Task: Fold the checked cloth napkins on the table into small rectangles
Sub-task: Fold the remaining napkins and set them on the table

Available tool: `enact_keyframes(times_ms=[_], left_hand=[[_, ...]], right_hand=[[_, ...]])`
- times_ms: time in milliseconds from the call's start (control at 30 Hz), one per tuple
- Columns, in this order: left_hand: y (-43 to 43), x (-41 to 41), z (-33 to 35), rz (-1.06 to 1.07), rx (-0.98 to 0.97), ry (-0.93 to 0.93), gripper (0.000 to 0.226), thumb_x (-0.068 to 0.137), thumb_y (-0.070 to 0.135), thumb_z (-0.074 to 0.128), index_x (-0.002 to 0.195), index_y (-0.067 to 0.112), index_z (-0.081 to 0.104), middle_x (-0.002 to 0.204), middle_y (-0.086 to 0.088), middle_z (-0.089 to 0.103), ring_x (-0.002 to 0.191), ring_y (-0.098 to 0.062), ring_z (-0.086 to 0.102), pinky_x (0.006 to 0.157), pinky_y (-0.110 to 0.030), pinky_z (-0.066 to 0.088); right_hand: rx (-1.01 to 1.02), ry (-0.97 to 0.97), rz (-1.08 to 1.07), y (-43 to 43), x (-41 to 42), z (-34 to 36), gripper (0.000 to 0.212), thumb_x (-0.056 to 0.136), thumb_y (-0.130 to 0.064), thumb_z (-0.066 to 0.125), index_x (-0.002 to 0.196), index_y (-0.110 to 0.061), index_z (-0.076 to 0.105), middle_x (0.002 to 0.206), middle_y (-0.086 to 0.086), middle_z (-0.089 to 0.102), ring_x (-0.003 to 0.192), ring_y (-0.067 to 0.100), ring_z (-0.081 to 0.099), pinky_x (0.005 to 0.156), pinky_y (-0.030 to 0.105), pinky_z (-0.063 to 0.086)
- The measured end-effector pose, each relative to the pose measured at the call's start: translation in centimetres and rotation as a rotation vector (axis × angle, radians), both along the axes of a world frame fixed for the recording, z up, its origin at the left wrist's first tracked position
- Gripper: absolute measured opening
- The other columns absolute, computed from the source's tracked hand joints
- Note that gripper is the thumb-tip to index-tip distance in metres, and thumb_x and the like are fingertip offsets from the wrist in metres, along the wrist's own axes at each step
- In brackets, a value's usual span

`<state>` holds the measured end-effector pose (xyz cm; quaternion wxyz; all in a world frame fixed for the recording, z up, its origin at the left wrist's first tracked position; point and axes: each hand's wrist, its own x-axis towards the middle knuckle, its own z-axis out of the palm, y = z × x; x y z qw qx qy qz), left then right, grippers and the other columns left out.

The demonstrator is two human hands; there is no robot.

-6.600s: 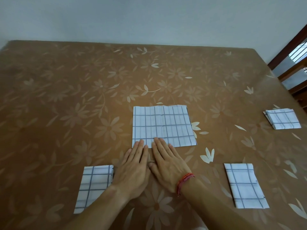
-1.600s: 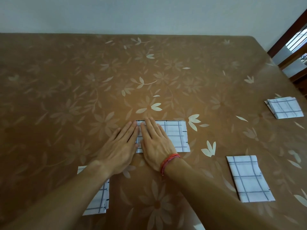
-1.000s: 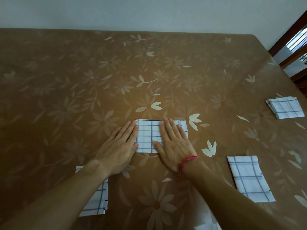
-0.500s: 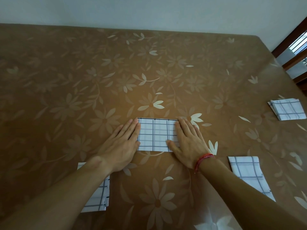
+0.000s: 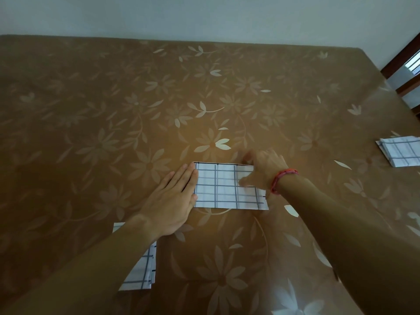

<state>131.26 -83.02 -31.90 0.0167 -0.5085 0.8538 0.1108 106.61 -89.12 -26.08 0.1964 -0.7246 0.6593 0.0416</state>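
A white napkin with dark checks [image 5: 222, 189] lies folded into a wide rectangle in the middle of the table. My left hand [image 5: 175, 196] lies flat with straight fingers along its left edge. My right hand [image 5: 263, 169], with a red thread at the wrist, grips the napkin's right end, thumb on top and fingers curled at the far right corner. A folded napkin [image 5: 141, 269] lies near the front left, partly under my left forearm. Another folded napkin [image 5: 402, 151] sits at the right edge of the view.
The table [image 5: 159, 98] wears a glossy brown cloth with pale flowers and runs back to a white wall. Dark wooden furniture [image 5: 406, 64] stands past the table's right corner.
My right hand has slid from flat on the napkin to its right end and curled round that end. The left hand stays flat at the left edge. The near right napkin is now hidden.
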Motion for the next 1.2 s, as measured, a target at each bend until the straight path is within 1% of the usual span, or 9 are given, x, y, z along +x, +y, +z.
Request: enact_keyframes(times_ms=[200,300,400,533,667,800,933,1033,1200], left_hand=[[0.0,0.0,0.1,0.007,0.022,0.013,0.072,0.090,0.046,-0.009,0.154,0.012,-0.005,0.161,-0.002,-0.015,0.147,-0.013,-0.018,0.120,-0.034,-0.006],[0.1,0.0,0.1,0.007,0.024,0.005,0.074,0.089,0.047,-0.010,0.154,0.012,-0.003,0.161,-0.003,-0.014,0.147,-0.014,-0.017,0.119,-0.034,-0.007],[0.2,-0.4,0.6,0.046,0.036,0.051,0.071,0.092,0.047,-0.002,0.155,0.014,0.002,0.163,0.000,-0.010,0.148,-0.012,-0.014,0.120,-0.032,-0.006],[-0.2,-1.4,2.0,0.172,0.045,0.260,0.056,0.094,0.026,0.051,0.145,0.015,0.031,0.154,0.002,0.025,0.139,-0.016,0.029,0.116,-0.030,0.026],[-0.4,-1.9,2.8,0.263,0.050,0.406,0.055,0.086,0.015,0.061,0.135,0.015,0.035,0.137,0.003,0.037,0.115,-0.015,0.047,0.088,-0.022,0.043],[0.8,-2.1,3.2,0.210,-0.030,0.436,0.055,0.085,0.010,0.057,0.138,0.014,0.039,0.138,0.002,0.040,0.123,-0.015,0.042,0.099,-0.024,0.039],[3.1,-2.7,2.9,0.110,-0.135,0.401,0.055,0.087,0.022,0.051,0.140,0.008,0.044,0.143,-0.005,0.045,0.132,-0.016,0.039,0.108,-0.031,0.036],[4.7,-3.5,2.3,0.072,-0.119,0.364,0.067,0.079,0.021,0.070,0.139,0.011,0.044,0.143,-0.004,0.045,0.133,-0.016,0.038,0.104,-0.031,0.040],[6.1,-4.1,1.9,0.054,-0.119,0.303,0.053,0.092,0.040,0.046,0.135,0.008,0.048,0.136,-0.008,0.051,0.123,-0.025,0.050,0.093,-0.042,0.049]], right_hand=[[0.185,-0.056,-0.071,-1.2,0.3,0.5,0.033,0.070,-0.035,0.078,0.101,-0.033,0.066,0.089,-0.006,0.063,0.087,0.020,0.061,0.074,0.030,0.051],[0.157,-0.092,-0.096,-1.2,-0.2,0.2,0.015,0.079,-0.028,0.069,0.092,-0.021,0.068,0.081,0.000,0.065,0.080,0.020,0.061,0.064,0.026,0.048],[0.116,-0.133,-0.128,-0.9,-0.8,0.2,0.015,0.084,-0.023,0.062,0.086,-0.012,0.071,0.073,0.004,0.065,0.066,0.017,0.059,0.051,0.022,0.041],[0.094,-0.179,-0.136,0.2,-1.0,0.9,0.015,0.087,-0.022,0.060,0.091,-0.015,0.073,0.081,0.005,0.070,0.068,0.014,0.059,0.053,0.021,0.046],[0.065,-0.260,-0.254,1.4,-1.7,0.9,0.009,0.086,-0.026,0.065,0.091,-0.022,0.071,0.080,-0.006,0.066,0.068,0.005,0.059,0.049,0.014,0.040],[0.019,-0.492,-0.449,3.4,-1.9,1.1,0.015,0.082,-0.018,0.069,0.074,-0.030,0.066,0.078,-0.007,0.066,0.072,0.012,0.064,0.057,0.019,0.046],[0.085,-0.767,-0.753,6.0,-1.4,1.2,0.001,0.082,-0.008,0.068,0.081,-0.008,0.068,0.070,0.006,0.066,0.059,0.017,0.064,0.050,0.029,0.056],[0.179,-0.968,-0.980,8.1,-0.3,0.4,0.002,0.083,-0.003,0.065,0.081,-0.003,0.063,0.074,0.014,0.066,0.062,0.022,0.066,0.052,0.031,0.055],[0.378,-1.291,-1.228,11.3,1.7,0.3,0.009,0.085,0.003,0.060,0.094,0.002,0.062,0.087,0.019,0.066,0.072,0.027,0.065,0.050,0.030,0.054]])
